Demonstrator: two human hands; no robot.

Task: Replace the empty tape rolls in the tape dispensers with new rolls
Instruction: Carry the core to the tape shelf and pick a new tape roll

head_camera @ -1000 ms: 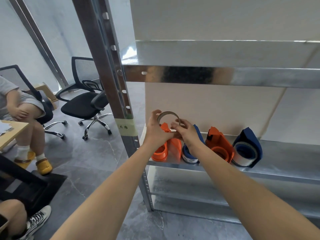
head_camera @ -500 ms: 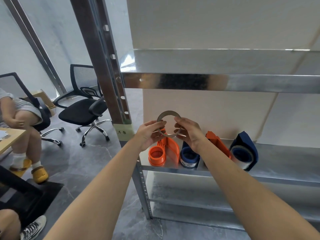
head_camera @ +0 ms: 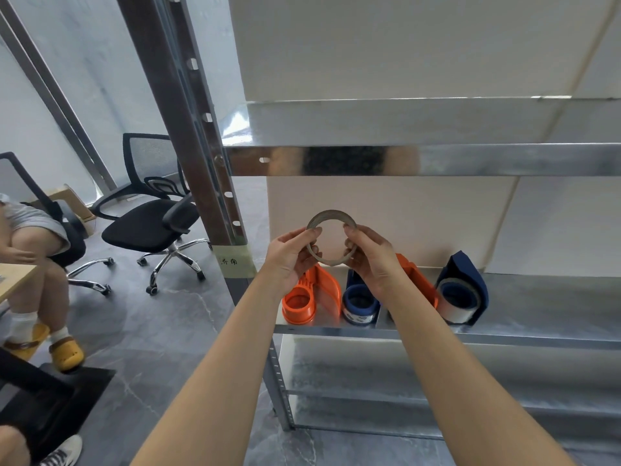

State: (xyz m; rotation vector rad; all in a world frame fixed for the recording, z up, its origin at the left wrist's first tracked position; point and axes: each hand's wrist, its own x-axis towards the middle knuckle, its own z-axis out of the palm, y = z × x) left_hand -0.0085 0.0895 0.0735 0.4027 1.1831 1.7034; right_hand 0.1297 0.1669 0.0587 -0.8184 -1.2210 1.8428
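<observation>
Both my hands are raised in front of the metal shelf [head_camera: 504, 334], and between them I hold an empty tape core [head_camera: 331, 237], a thin grey cardboard ring standing upright with its open face toward me. My left hand [head_camera: 291, 258] pinches the ring's left side, thumb on the near face and the other fingers curled behind its lower edge. My right hand [head_camera: 371, 260] grips the right side the same way, fingertips [head_camera: 349, 230] pressed on the rim. The ring sits wholly in the narrow span between my two sets of fingers, above the shelf and clear of everything on it.

Below my hands, on the shelf, four tape dispensers stand in a row. At the left is an orange dispenser [head_camera: 311, 295] with a bare hub. Just beside it is a blue dispenser [head_camera: 359, 302], partly behind my right wrist. A second orange dispenser [head_camera: 415, 277] shows only in part behind my right forearm. Farthest right, a dark blue dispenser [head_camera: 462, 292] carries a pale roll of tape [head_camera: 455, 306].
</observation>
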